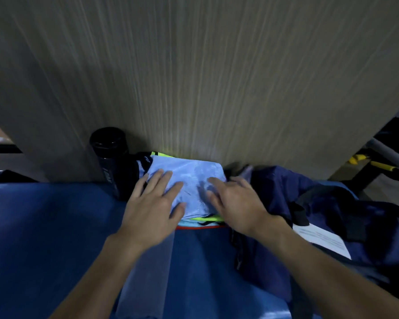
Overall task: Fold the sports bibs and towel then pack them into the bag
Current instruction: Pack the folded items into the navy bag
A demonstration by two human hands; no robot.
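I lay my left hand (152, 208) and right hand (237, 203), fingers (164, 180) spread flat, on the folded pale-blue mesh bib (189, 176), likely flattening its folds before packing the navy fabric bag (320, 203).

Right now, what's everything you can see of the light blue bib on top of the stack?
The light blue bib is a fine, mesh-looking fabric, folded into a rough rectangle and lying flat on top of a stack whose neon yellow layer peeks out below. The left hand and right hand both rest flat on it, fingers spread. It sits at the foot of the wood-grain panel, between the black bottle and the navy bag.
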